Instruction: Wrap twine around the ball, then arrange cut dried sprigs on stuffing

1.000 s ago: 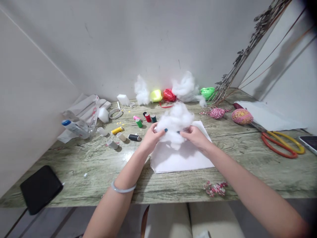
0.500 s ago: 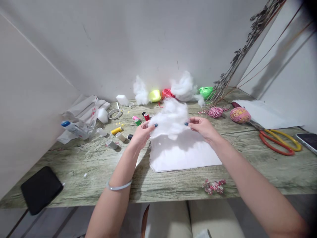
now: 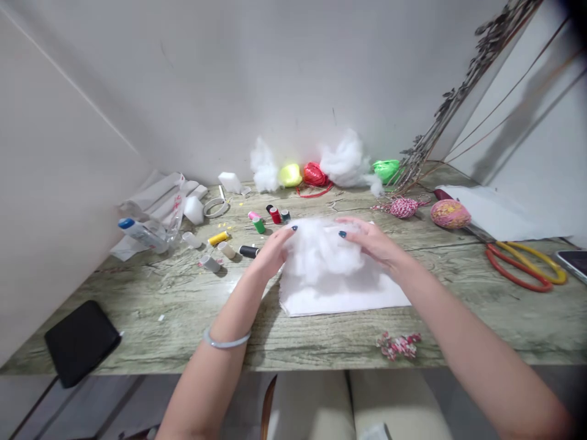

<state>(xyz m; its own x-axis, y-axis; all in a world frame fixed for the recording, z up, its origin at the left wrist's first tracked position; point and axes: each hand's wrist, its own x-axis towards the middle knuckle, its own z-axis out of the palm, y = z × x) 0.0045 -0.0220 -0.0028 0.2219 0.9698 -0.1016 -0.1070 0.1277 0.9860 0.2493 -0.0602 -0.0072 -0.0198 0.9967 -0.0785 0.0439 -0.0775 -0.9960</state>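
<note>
A fluffy clump of white stuffing hangs low over a white cloth that lies flat on the table. My left hand grips the clump's left side, its thumb on top. On the right side my right hand holds it too, thumb laid over the fibre. The fingers under the stuffing are partly hidden. Left of the cloth lie several thread spools, among them a black spool close to my left wrist and a green spool.
Along the wall sit more stuffing and yellow, red and green bundles. Scissors and a phone lie at right. A glue bottle, tape roll and black case are at left.
Both hands have lowered the stuffing toward me, over the middle of the cloth, and it looks more bunched. The red bundle and the dark spool behind it now show.
</note>
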